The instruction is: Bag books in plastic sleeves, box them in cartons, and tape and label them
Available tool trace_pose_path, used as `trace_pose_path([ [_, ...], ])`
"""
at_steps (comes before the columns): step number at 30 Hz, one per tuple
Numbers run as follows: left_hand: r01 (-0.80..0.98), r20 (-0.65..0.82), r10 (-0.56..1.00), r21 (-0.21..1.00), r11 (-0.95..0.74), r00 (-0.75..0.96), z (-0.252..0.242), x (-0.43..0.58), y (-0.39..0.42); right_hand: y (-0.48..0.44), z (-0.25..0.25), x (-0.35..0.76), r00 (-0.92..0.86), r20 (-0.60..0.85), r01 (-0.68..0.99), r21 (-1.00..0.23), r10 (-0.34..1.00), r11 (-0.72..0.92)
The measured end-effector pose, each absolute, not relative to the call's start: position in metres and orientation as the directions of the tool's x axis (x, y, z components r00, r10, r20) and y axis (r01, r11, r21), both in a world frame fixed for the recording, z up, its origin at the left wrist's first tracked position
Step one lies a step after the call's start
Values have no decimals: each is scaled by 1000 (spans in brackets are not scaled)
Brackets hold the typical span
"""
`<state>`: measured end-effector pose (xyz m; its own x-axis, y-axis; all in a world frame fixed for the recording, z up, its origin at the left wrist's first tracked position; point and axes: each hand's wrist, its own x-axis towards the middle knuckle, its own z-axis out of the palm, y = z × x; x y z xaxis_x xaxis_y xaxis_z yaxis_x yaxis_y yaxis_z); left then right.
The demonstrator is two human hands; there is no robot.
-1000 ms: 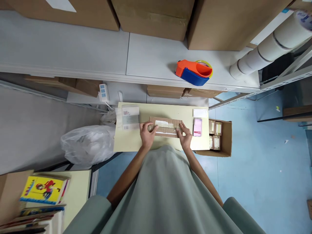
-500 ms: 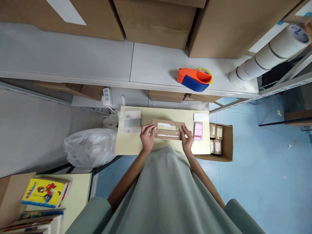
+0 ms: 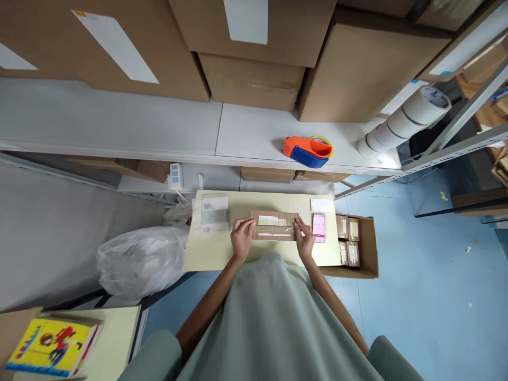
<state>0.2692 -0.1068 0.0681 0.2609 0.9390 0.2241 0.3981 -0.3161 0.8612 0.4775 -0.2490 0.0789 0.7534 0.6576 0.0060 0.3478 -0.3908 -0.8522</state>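
Observation:
A small, flat cardboard box with two white strips and shiny clear tape on its top lies between my hands, over the pale yellow table. My left hand pinches its left end between thumb and fingers. At the opposite end, my right hand grips the taped edge in the same way. Just right of that hand is a pink-and-white card or packet, below a white slip. Clear plastic bags with a printed label lie to the left.
An open carton holding several small taped boxes stands against the table's right side. On the shelf above are an orange-and-blue tape dispenser, stacked tape rolls and large cartons. A plastic bag bulges at left, near a yellow book.
The view has tilted upward, so table and shelf appear lower and more of the upper cartons shows. Both hands keep their hold on the small cardboard box, which sits a little straighter.

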Motion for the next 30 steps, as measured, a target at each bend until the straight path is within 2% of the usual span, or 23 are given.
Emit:
trace_pose_path([
  [5,390,231,936,862,-323,266,72,265,-105,-251,79,474,788,-49,254,-883,614,-396],
  [7,413,238,930,844,-341,280,77,262,-101,-250,85,480,759,-14,305,-875,651,-375],
  [10,447,301,911,798,-403,283,97,260,-88,-237,115,503,698,177,513,-800,694,-311],
  [14,403,419,846,748,-527,330,150,275,-56,-190,194,550,557,445,750,-631,701,-196],
  [16,346,462,807,737,-580,368,182,291,-37,-156,232,573,474,512,827,-539,717,-161],
  [19,248,526,749,725,-642,402,225,316,-15,-103,262,596,389,468,881,-442,793,-171],
  [22,204,549,716,714,-670,430,252,333,-5,-63,262,609,343,343,896,-398,874,-195],
  [26,179,525,719,737,-651,455,257,335,-12,-43,252,618,349,243,901,-353,905,-253],
  [30,151,516,746,771,-618,421,249,324,-29,-58,259,614,321,182,939,-186,930,-288],
])
